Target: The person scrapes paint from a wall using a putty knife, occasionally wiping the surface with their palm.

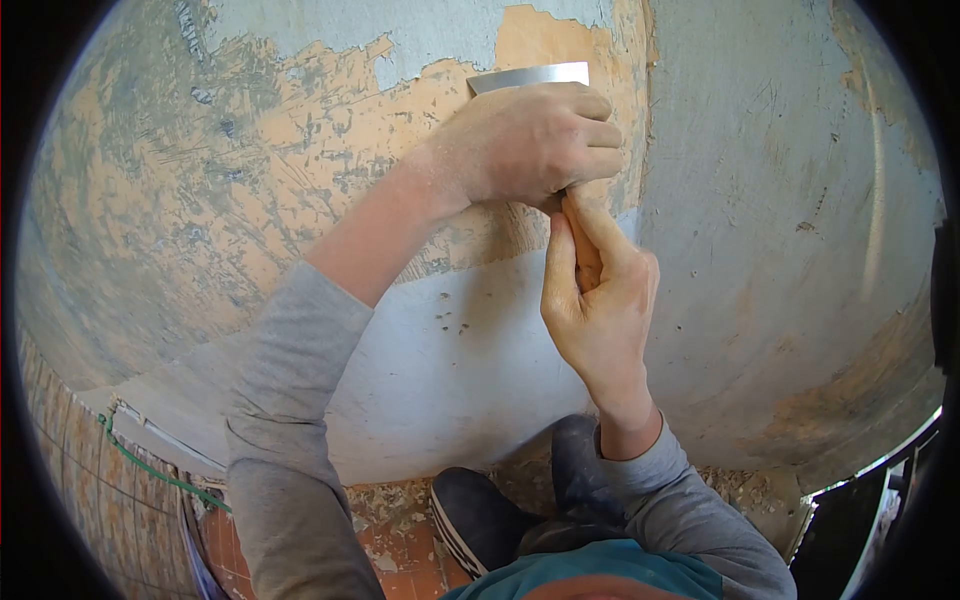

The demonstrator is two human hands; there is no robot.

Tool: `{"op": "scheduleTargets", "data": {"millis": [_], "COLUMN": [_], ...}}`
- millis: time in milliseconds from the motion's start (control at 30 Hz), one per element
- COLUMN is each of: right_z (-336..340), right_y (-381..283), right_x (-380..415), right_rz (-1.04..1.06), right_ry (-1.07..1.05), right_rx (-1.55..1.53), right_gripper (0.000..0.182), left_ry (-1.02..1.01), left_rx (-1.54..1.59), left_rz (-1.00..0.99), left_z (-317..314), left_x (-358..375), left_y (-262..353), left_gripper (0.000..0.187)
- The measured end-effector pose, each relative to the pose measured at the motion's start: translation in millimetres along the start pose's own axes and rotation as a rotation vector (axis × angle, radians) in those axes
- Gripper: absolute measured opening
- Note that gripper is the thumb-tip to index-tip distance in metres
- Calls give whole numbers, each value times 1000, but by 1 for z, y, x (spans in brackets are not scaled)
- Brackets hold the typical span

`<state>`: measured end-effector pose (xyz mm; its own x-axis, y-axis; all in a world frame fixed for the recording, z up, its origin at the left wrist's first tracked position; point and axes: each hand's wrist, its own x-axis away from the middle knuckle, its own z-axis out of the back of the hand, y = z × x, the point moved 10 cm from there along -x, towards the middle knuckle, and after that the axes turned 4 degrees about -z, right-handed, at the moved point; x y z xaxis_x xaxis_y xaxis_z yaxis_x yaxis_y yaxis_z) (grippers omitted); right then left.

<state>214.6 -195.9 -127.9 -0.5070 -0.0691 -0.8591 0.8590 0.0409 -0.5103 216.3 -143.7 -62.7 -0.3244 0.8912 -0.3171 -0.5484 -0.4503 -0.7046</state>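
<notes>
Scraper (545, 74) sits on wall (450, 350), shoe (482, 512) on floor (400, 558)

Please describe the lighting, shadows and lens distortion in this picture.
Head view: fisheye distortion bows the peeling grey-and-orange wall, with black vignetting at the corners; a soft-edged shadow falls below the dusty bare left hand; the wide silver metal blade shines brightly; neither it nor the hand looks noticeably blurred.
</notes>
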Motion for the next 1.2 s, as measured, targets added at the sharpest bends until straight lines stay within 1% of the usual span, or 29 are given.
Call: {"op": "scheduleTargets", "data": {"millis": [33, 133, 233, 333, 433, 533, 633, 667, 733, 767, 833, 867, 933, 967, 1033, 1067, 1167, 1200], "right_z": [0, 1, 0, -1, 6, 9, 10, 7, 12, 14, 10, 9, 9, 10, 10, 9, 8, 10], "right_y": [2, 8, 4, 9, 3, 6, 2, -2, 1, 2, 3, 3, 2, 1, 2, 2, 3, 5], "right_x": [-2, 4, 2, -7, 0, -16, -3, -4, -9, -11, -3, -2, -21, -24, -11, -8, -16, -15], "right_rz": [-10, -4, 20, 1, 4, -10, 77, 105, 114, 109, 105, 111, 143, 142, 104, 90, 103, 91], "right_ry": [-16, 13, 3, 4, -27, -60, -71, -70, -63, -58, -61, -61, -30, -20, -93, -125, -106, -124], "right_rx": [31, -9, 62, 0, 87, 76, 102, 159, 113, 85, 123, 144, 90, 64, 100, 116, 121, 98], "right_gripper": [25, 24, 27, 27, 27, 24, 23, 22, 22, 22, 22, 22, 22, 22, 22, 22, 22, 23], "left_ry": [-26, 57, -9, 5, 83, 0, 92, 69, 26, 42, 69, 38, -18, -10, 2, 84, -5, 21], "left_rx": [2, -47, -14, -47, 18, -47, 9, 2, -15, -21, -37, -58, -95, -88, -81, -33, -60, -65], "left_rz": [1, -3, -25, -13, -2, 11, 53, 58, 62, 79, 128, 112, 71, 81, 111, 103, 74, 99], "left_z": [-3, -1, -5, -2, 1, 0, 1, 1, -1, -2, -3, -3, -3, -4, -1, 3, -2, 1], "left_x": [-2, -2, -3, -9, -6, -14, -9, -9, -12, -12, -7, -7, -10, -11, -10, -8, -10, -11], "left_y": [-1, 5, 2, -7, 3, -11, 1, -1, -6, -5, 1, -4, -16, -15, -11, 0, -8, -7], "left_gripper": [22, 22, 23, 24, 24, 22, 20, 20, 19, 19, 19, 18, 18, 18, 18, 18, 18, 18]}}
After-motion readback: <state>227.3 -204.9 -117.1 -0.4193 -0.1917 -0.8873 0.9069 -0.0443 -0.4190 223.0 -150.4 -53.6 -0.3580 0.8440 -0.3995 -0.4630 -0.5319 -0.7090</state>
